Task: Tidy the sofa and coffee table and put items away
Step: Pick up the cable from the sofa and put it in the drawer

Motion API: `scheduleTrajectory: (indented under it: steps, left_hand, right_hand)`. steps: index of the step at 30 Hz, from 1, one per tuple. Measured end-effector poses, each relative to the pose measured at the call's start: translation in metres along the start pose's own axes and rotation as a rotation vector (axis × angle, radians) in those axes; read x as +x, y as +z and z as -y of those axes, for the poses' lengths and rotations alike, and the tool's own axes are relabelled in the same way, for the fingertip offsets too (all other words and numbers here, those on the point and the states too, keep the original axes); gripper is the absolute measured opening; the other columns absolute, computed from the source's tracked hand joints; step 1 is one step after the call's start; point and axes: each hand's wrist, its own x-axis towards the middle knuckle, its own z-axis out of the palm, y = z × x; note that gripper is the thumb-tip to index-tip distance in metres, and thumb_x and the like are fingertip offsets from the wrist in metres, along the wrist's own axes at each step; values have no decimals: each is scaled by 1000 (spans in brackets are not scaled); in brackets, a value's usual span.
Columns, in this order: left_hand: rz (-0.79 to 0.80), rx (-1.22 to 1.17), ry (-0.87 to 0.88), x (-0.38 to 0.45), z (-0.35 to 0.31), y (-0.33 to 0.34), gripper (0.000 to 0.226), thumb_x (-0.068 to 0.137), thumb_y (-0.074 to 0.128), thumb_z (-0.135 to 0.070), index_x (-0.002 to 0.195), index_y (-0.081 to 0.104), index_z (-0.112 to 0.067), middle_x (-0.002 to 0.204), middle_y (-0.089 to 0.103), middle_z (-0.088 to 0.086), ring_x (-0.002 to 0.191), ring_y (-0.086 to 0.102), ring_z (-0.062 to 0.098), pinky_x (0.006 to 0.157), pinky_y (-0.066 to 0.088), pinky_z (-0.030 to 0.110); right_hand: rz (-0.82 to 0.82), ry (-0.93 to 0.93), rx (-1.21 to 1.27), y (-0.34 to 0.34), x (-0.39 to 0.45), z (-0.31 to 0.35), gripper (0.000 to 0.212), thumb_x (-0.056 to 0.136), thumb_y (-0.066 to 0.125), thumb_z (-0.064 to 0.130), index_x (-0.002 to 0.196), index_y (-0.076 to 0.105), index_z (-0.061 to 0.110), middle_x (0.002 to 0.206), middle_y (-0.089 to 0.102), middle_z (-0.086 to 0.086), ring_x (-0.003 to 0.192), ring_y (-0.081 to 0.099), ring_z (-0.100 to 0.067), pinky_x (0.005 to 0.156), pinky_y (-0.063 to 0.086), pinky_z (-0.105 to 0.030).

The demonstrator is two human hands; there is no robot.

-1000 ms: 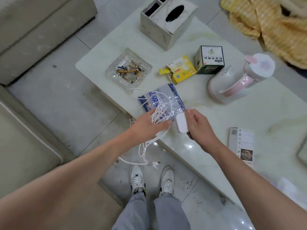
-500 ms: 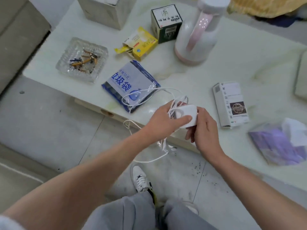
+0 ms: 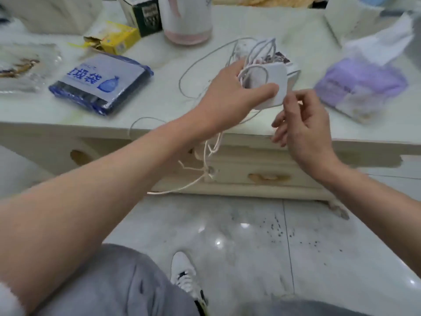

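Beyond the grip, the coffee table (image 3: pixel 159 115) carries a pink-and-white jug (image 3: pixel 188 19), a blue bag pack (image 3: pixel 100 84) at left and a purple tissue pack (image 3: pixel 362 84) at right. Left hand (image 3: pixel 230 96) clamps the white charger (image 3: pixel 273 84) with looped cable (image 3: pixel 252 53); right hand (image 3: pixel 300 124) hovers just beside, fingers loosely curled, empty.
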Motion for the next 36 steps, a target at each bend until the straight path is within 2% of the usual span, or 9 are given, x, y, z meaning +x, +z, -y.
scheduleTrajectory:
  steps: [3, 7, 10, 15, 17, 20, 26, 32, 36]
  left_hand:
    - [12, 55, -61, -26, 0, 14, 26, 81, 76, -26, 103, 65, -16, 78, 66, -13, 65, 61, -2, 62, 47, 15]
    - [-49, 218, -115, -56, 5, 18, 54, 71, 69, -45, 105, 60, -4, 99, 70, 15, 93, 65, 31, 86, 52, 47]
    - [-100, 261, -92, -53, 13, 8, 57, 70, 65, -51, 102, 59, -4, 95, 69, 15, 90, 64, 33, 84, 52, 51]
    - [-182, 106, -79, -23, 37, -4, 40, 77, 74, -37, 105, 64, -10, 90, 71, 1, 84, 67, 16, 80, 56, 37]
    - [-140, 57, -52, -18, 45, -2, 25, 82, 77, -26, 102, 62, -20, 83, 66, -14, 73, 62, -3, 71, 50, 16]
    - [-99, 90, -32, -16, 48, 2, 24, 84, 76, -21, 101, 60, -27, 83, 64, -17, 69, 57, -10, 66, 44, 7]
    - [-116, 100, 3, -17, 44, 4, 40, 81, 74, -32, 108, 62, -6, 97, 71, 8, 89, 65, 26, 81, 53, 44]
    - [-119, 144, -19, -22, 34, 8, 51, 77, 70, -43, 104, 58, -1, 93, 68, 13, 85, 62, 32, 79, 52, 51]
    - [-83, 165, -39, -28, 27, 15, 49, 78, 70, -43, 102, 57, -2, 93, 67, 13, 85, 61, 33, 78, 51, 48]
  right_hand:
    - [1, -51, -273, -19, -39, -22, 40, 103, 43, 36, 72, 52, 12, 62, 60, -8, 52, 57, -20, 52, 45, -31]
    - [520, 229, -900, -50, -61, -70, 48, 99, 43, 47, 72, 58, 11, 66, 62, -3, 70, 61, -27, 65, 45, -36]
    - [606, 468, -970, -54, -67, -110, 42, 99, 46, 47, 103, 68, 12, 98, 70, -8, 98, 65, -32, 77, 49, -36]
    - [582, 497, -899, -26, -68, -163, 46, 102, 46, 37, 142, 48, 14, 140, 56, -14, 126, 53, -36, 100, 45, -38]
    - [559, 451, -950, -16, -63, -178, 44, 101, 47, 36, 141, 46, 17, 142, 53, -12, 123, 53, -35, 97, 47, -39]
    - [577, 415, -1068, -5, -67, -189, 48, 98, 49, 39, 139, 41, 17, 142, 47, -10, 122, 53, -34, 91, 47, -39]
    - [512, 412, -1057, -2, -90, -185, 38, 95, 53, 39, 125, 49, 16, 128, 56, -8, 118, 52, -29, 88, 49, -39]
    - [698, 500, -1061, -18, -135, -154, 39, 95, 55, 42, 128, 55, 21, 127, 61, -4, 114, 57, -24, 94, 49, -38]
    - [906, 616, -1052, -24, -142, -130, 38, 96, 51, 45, 119, 67, 20, 104, 67, 0, 93, 62, -19, 81, 50, -34]
